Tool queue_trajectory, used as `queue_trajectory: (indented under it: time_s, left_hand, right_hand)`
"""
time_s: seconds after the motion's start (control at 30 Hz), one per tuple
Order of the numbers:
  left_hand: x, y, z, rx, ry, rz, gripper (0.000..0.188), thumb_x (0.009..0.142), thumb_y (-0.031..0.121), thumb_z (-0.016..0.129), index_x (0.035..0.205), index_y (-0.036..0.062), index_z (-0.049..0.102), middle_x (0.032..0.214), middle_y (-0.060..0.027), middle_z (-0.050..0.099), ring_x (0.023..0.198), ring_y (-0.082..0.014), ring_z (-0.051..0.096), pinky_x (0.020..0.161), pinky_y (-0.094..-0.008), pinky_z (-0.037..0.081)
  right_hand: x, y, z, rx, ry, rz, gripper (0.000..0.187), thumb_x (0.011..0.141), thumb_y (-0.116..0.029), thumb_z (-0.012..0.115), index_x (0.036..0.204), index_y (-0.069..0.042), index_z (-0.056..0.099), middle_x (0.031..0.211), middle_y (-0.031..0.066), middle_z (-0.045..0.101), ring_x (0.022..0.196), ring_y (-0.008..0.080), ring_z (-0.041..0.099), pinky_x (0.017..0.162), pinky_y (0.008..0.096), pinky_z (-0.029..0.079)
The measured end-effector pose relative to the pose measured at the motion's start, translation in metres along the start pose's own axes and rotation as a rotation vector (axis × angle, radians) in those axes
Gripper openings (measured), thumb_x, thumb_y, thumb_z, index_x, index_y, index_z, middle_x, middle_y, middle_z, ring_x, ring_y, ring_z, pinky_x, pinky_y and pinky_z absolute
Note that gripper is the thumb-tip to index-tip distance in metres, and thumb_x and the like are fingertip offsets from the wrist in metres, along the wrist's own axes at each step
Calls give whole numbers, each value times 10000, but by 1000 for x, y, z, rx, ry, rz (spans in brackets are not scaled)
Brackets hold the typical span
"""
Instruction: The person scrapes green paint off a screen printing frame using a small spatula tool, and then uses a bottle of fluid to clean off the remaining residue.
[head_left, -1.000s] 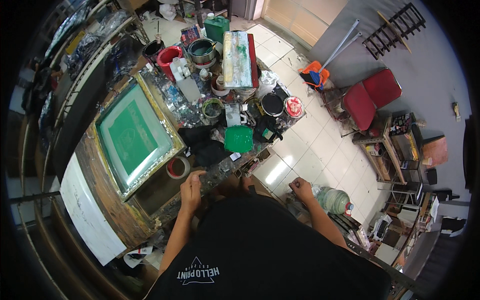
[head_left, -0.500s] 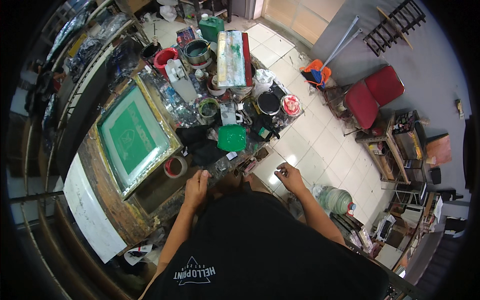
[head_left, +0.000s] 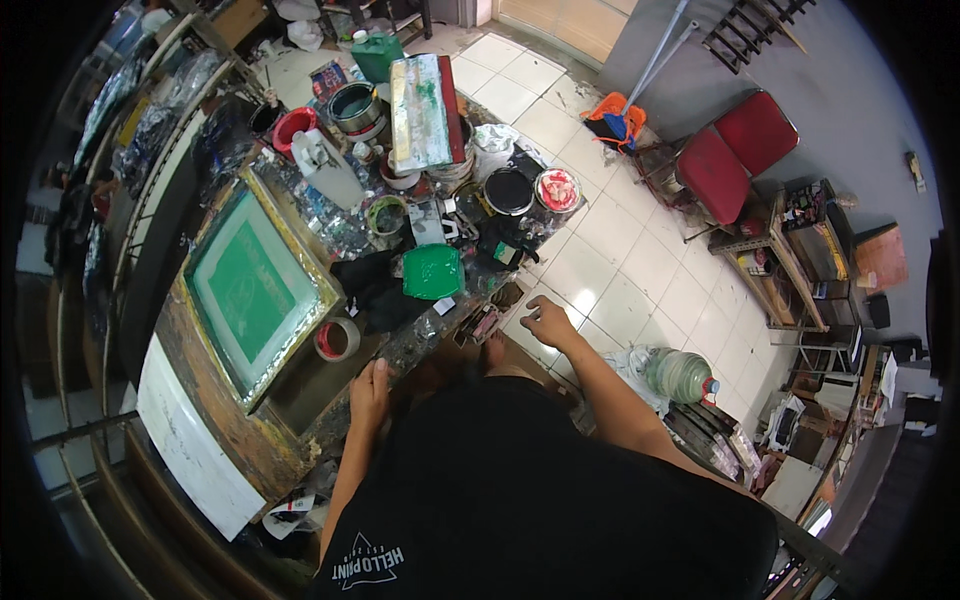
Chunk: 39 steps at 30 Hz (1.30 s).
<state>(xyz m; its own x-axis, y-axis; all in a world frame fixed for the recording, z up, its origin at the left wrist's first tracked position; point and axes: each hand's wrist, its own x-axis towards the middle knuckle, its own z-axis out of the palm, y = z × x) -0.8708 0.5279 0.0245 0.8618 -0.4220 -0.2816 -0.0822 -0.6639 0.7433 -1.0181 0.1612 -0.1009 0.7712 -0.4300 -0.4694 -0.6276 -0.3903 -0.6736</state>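
1. Counter (head_left: 405, 352), dark and paint-stained, has its near edge right by the left grip (head_left: 369, 396); this grip's fingers lie close together, the inner side turned from view; I cannot tell whether it is closed on anything or touches the edge.
2. Right grip (head_left: 549, 324) is released, fingers loosely bent, with nothing visible in it; it hangs beyond the counter's edge, over the pale tiled floor (head_left: 610, 235).
3. Nearest the left grip is a roll of tape (head_left: 351, 338), just ahead and slightly to the left, lying flat on the counter, apart from the fingers; farther ahead and left of that grip lies a framed screen (head_left: 243, 300) with a green printed area; left of the same grip, a white sheet (head_left: 195, 440) hangs over the counter's side.
4. Ahead and to the left of the right grip stands a green tub (head_left: 433, 271), well apart from it; black cloth (head_left: 372, 288) lies beside the tub, ahead of the left grip.
5. Farther ahead of the right grip are a can of black paint (head_left: 509, 190) and a red-and-white tub (head_left: 557, 190), side by side; behind and right of this grip, a clear bottle (head_left: 675, 374) lies on its side.
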Motion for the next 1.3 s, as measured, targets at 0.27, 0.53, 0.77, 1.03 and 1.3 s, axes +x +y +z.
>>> queue_trajectory:
  time_s: [0.27,0.53,0.77,1.03,1.3]
  left_hand:
    - [-16,2,-1,0,-16,-68,569,1069,457,423,880,-13,681,728,-172,632,715,-285,626,702,-397,469]
    - [-18,-12,15,-11,-37,-66,575,1063,475,428,896,-6,696,772,-195,666,770,-339,662,754,-412,495]
    - [-16,-12,18,16,-72,-66,581,1059,482,436,909,-8,709,848,-224,705,848,-395,693,794,-441,512]
    - [-7,-13,14,5,-57,-21,568,1061,468,439,912,-10,708,866,-242,707,872,-419,694,794,-456,513]
    - [7,-13,14,-1,-58,24,561,1048,483,473,886,-10,685,813,-238,682,806,-414,671,759,-462,499]
  right_hand:
    - [2,15,-2,19,27,42,451,861,-279,747,1192,-1,619,958,172,752,740,240,724,721,364,572]
    - [-7,13,-2,244,-22,126,418,897,-267,749,1206,-17,619,993,135,711,741,185,706,625,328,571]
    - [-14,-1,-8,282,14,97,383,892,-236,742,1179,-4,639,987,162,718,724,208,726,655,337,573]
    - [-20,1,-15,279,24,127,352,894,-222,734,1160,-8,647,991,161,707,722,194,719,628,331,570]
    - [-29,-2,-19,315,47,-5,304,936,-140,705,1209,-31,626,1018,89,684,749,146,688,624,288,562]
